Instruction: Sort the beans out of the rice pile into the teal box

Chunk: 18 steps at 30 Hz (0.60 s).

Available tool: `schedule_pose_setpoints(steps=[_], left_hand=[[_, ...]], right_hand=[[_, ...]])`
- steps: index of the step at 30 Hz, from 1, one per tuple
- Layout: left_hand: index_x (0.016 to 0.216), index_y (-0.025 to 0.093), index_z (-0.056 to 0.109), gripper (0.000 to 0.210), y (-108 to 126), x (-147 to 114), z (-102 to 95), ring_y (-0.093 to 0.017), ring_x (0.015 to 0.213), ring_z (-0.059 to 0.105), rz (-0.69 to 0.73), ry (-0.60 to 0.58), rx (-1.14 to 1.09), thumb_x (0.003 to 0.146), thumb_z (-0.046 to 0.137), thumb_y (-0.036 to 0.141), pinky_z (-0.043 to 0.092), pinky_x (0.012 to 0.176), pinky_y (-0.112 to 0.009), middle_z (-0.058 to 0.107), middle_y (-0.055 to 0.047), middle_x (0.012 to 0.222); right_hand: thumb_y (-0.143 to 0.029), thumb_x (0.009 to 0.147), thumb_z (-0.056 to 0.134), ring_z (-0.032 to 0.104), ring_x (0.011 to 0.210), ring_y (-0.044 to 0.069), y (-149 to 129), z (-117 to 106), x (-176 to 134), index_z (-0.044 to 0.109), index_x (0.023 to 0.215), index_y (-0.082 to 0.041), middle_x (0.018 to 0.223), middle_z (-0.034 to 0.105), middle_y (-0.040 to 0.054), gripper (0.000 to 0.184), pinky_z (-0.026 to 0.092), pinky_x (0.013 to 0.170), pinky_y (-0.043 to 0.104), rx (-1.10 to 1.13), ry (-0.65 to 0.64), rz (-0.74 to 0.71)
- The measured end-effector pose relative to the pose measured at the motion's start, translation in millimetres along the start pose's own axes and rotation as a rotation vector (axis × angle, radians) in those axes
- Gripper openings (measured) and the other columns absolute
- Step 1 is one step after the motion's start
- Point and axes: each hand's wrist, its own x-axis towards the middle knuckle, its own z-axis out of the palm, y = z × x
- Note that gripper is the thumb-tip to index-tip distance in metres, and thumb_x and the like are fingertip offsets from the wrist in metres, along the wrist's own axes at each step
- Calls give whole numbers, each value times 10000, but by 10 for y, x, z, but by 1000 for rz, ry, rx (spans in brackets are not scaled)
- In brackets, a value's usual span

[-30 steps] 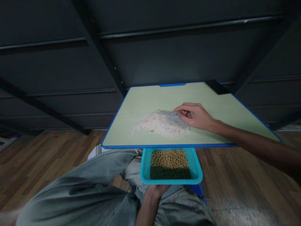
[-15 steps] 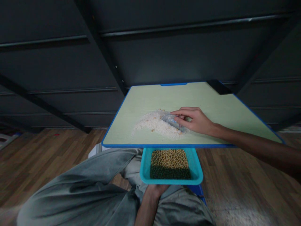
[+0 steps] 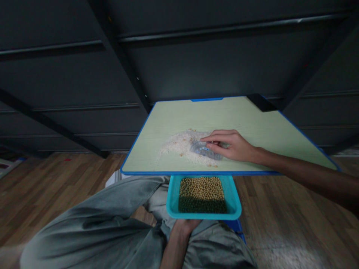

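My right hand is closed, thumb and fingers pinching a clear plastic piece, perhaps a cup or a cut container, whose exact kind I cannot make out. It lies on a loose heap of white rice with a few yellow beans in and around it. Under the table's front edge, my left hand holds up a turquoise tray from below, its fingers hidden beneath. Yellow soybeans fill the far part of the tray; dark green beans lie in the near part.
The pale green table has a blue rim. A black phone-like slab rests at its far right corner. Behind stands a dark panelled wall. My legs in grey trousers are below, over a wooden floor.
My right hand has shifted slightly left, and the clear plastic piece now lies flatter over the rice. Some beans sit nearer the table's front edge. The tray and my left hand hardly move.
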Motion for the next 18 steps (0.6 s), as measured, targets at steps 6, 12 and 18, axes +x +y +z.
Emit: schedule_pose_setpoints(steps=[6, 12, 18], left_hand=[[982, 229, 732, 341, -16, 38, -171, -178, 969, 673, -5, -29, -39, 935, 395, 255, 369, 1085, -402, 740, -27, 1062], [1056, 259, 710, 351, -16, 39, -189, -186, 1036, 653, -10, -10, -49, 943, 378, 280, 337, 1108, -417, 732, -23, 1088], [943, 238, 746, 384, 0, 23, -127, -176, 983, 671, -6, 51, -20, 947, 365, 287, 372, 1080, -371, 745, -14, 1044]], right_hand=[[-215, 914, 559, 604, 803, 135, -6, 16, -11, 650, 1190, -191, 946, 668, 68, 292, 470, 733, 282, 47, -48, -60], [-219, 918, 557, 601, 813, 139, -27, 30, -23, 656, 1181, -180, 927, 671, 70, 284, 469, 757, 291, 42, -99, -74], [-233, 936, 532, 593, 793, 132, -104, 6, -15, 636, 1214, -198, 880, 653, 55, 298, 469, 728, 274, 47, -151, -84]])
